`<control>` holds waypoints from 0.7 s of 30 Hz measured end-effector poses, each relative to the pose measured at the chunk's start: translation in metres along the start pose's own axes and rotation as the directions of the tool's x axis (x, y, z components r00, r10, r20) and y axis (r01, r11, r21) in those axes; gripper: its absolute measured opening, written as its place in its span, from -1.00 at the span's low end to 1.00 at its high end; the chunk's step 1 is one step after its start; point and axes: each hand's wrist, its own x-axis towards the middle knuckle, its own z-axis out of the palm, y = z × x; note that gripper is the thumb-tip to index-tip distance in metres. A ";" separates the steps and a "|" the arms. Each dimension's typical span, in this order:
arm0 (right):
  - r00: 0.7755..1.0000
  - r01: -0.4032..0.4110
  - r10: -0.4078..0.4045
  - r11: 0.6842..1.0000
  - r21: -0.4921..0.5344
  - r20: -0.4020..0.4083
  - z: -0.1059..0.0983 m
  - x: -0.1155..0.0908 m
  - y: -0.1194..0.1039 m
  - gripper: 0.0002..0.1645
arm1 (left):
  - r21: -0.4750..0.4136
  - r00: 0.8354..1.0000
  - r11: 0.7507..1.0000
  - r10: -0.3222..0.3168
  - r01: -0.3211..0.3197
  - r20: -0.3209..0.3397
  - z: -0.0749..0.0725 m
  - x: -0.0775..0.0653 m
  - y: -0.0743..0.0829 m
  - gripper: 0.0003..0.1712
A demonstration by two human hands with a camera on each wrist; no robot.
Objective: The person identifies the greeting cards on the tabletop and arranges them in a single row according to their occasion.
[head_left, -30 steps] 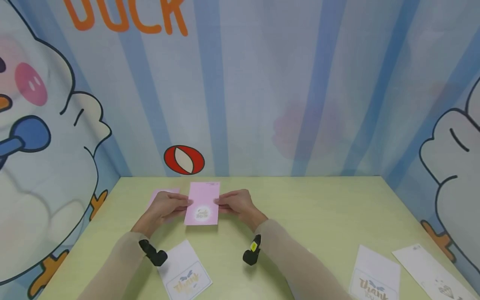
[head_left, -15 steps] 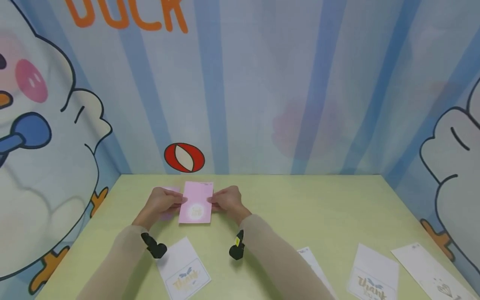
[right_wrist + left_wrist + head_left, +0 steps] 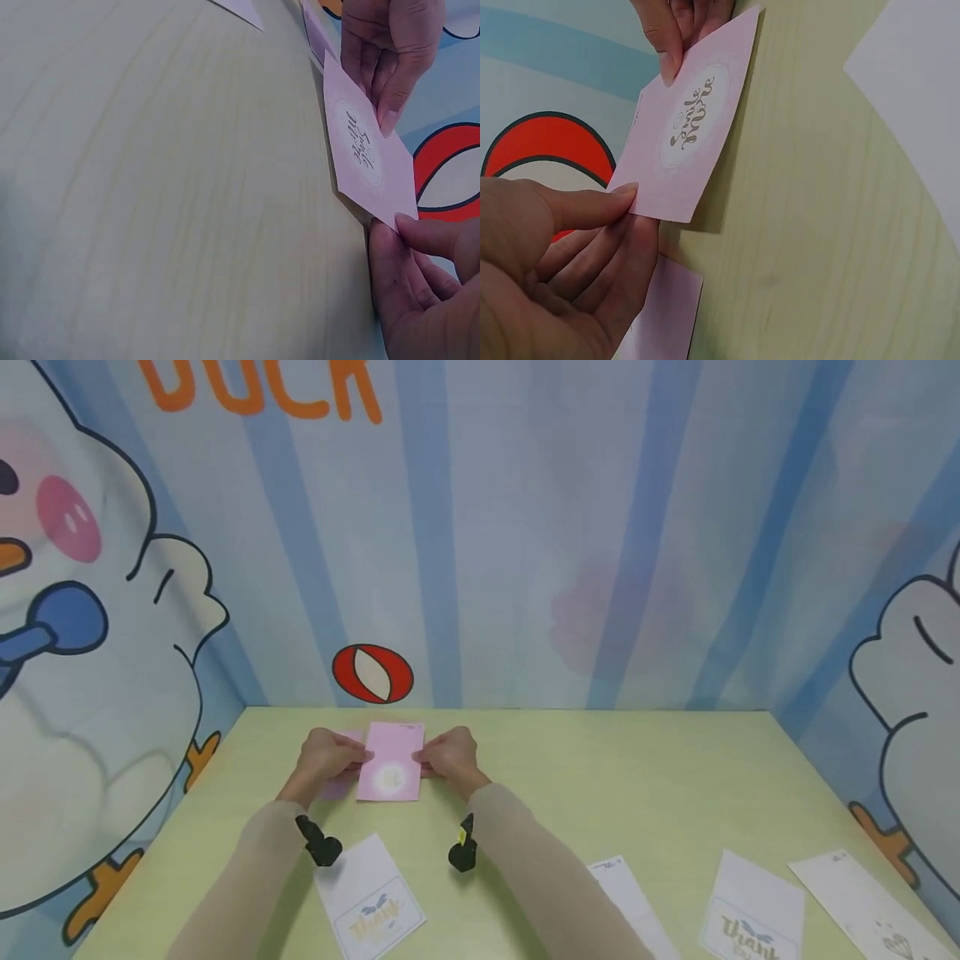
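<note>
A pink card (image 3: 392, 752) with a pale round patch and lettering is held near the back edge of the table. My left hand (image 3: 322, 758) pinches its left side between thumb and fingers. On the opposite side my right hand (image 3: 453, 757) pinches the card the same way. In the left wrist view the card (image 3: 682, 127) is tilted, casting a shadow on the wood below. A second pink card (image 3: 339, 785) lies on the table, partly hidden behind my left hand.
Nearer me lies a white "thank you" card (image 3: 371, 902). At the right are another "thank you" card (image 3: 757, 893), a white card with a heart drawing (image 3: 862, 897), and a white card (image 3: 626, 893) partly behind my right sleeve. A printed curtain (image 3: 510, 543) hangs behind the table.
Both hands have moved the pink card slightly left and closer to the second pink card. My right forearm has shifted left, showing more of the white card beside it.
</note>
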 end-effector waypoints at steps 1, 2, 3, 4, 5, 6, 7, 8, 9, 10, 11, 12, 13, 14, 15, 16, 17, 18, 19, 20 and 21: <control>1.000 0.009 -0.009 1.000 -0.013 -0.002 0.001 0.001 0.000 -0.83 | 0.008 1.000 1.000 0.008 -0.008 -0.003 0.000 0.000 0.000 -0.61; 1.000 0.019 -0.019 0.999 -0.029 -0.003 0.002 0.001 0.000 -0.84 | 0.021 1.000 1.000 0.015 -0.015 -0.008 0.001 -0.001 0.000 -0.61; 1.000 0.030 -0.030 0.999 -0.044 -0.006 0.003 0.001 0.000 -0.85 | 0.036 1.000 0.999 0.028 -0.028 -0.011 0.001 -0.001 0.000 -0.62; 0.999 0.041 -0.041 0.997 -0.062 -0.006 0.004 0.001 -0.001 -0.86 | 0.054 0.999 0.998 0.042 -0.042 -0.016 0.002 -0.001 -0.001 -0.62; 0.999 0.052 -0.053 0.996 -0.078 -0.009 0.004 0.001 -0.001 -0.86 | 0.072 0.998 0.996 0.060 -0.058 -0.019 0.002 -0.002 -0.001 -0.63; 0.998 0.066 -0.067 0.993 -0.098 -0.011 0.005 0.001 -0.001 -0.86 | 0.092 0.997 0.993 0.077 -0.074 -0.023 0.002 -0.003 -0.001 -0.64; 0.997 0.079 -0.080 0.990 -0.116 -0.012 0.006 0.001 -0.002 -0.86 | 0.109 0.995 0.990 0.093 -0.089 -0.027 0.002 -0.003 -0.001 -0.65; 0.996 0.090 -0.093 0.987 -0.133 -0.015 0.007 0.001 -0.002 -0.87 | 0.124 0.994 0.987 0.104 -0.099 -0.032 0.002 -0.004 -0.001 -0.66; 0.995 0.100 -0.103 0.985 -0.144 -0.017 0.008 0.000 -0.002 -0.87 | 0.138 0.992 0.984 0.119 -0.113 -0.038 0.002 -0.004 -0.001 -0.66; 0.993 0.109 -0.113 0.982 -0.155 -0.017 0.008 0.000 -0.003 -0.87 | 0.156 0.989 0.979 0.138 -0.129 -0.046 0.002 -0.004 -0.001 -0.67; 0.992 0.118 -0.123 0.979 -0.164 -0.020 0.009 0.000 -0.003 -0.87 | 0.173 0.987 0.975 0.154 -0.142 -0.055 0.002 -0.004 -0.001 -0.68; 0.991 0.125 -0.131 0.977 -0.175 -0.024 0.010 -0.001 -0.003 -0.87 | 0.188 0.984 0.970 0.169 -0.154 -0.064 0.002 -0.004 -0.001 -0.69; 0.990 0.129 -0.136 0.975 -0.182 -0.028 0.010 -0.002 -0.003 -0.88 | 0.206 0.980 0.964 0.185 -0.167 -0.073 0.002 -0.004 -0.001 -0.70; 0.990 0.131 -0.139 0.974 -0.186 -0.032 0.011 -0.002 -0.004 -0.88 | 0.224 0.976 0.958 0.204 -0.182 -0.079 0.003 -0.005 -0.001 -0.71; 0.989 0.132 -0.141 0.973 -0.188 -0.035 0.011 -0.003 -0.004 -0.88 | 0.242 0.972 0.951 0.219 -0.193 -0.087 0.003 -0.005 -0.001 -0.71; 0.989 0.134 -0.143 0.973 -0.189 -0.037 0.012 -0.003 -0.004 -0.88 | 0.259 0.968 0.945 0.232 -0.201 -0.095 0.003 -0.005 -0.001 -0.72; 0.989 0.136 -0.146 0.972 -0.193 -0.039 0.012 -0.004 -0.004 -0.88 | 0.271 0.966 0.941 0.237 -0.203 -0.099 0.004 -0.005 0.000 -0.73; 0.988 0.139 -0.149 0.971 -0.197 -0.038 0.013 -0.005 -0.004 -0.88 | 0.282 0.965 0.937 0.242 -0.204 -0.104 0.004 -0.006 0.000 -0.74; 0.988 0.141 -0.152 0.970 -0.200 -0.040 0.013 -0.005 -0.004 -0.88 | 0.292 0.964 0.934 0.244 -0.204 -0.106 0.005 -0.006 0.001 -0.75; 0.987 0.141 -0.152 0.970 -0.200 -0.042 0.013 -0.005 -0.004 -0.87 | 0.302 0.963 0.931 0.246 -0.204 -0.107 0.005 -0.006 0.002 -0.75; 0.987 0.141 -0.153 0.969 -0.203 -0.045 0.013 -0.005 -0.004 -0.87 | 0.309 0.963 0.929 0.247 -0.204 -0.107 0.005 -0.006 0.003 -0.76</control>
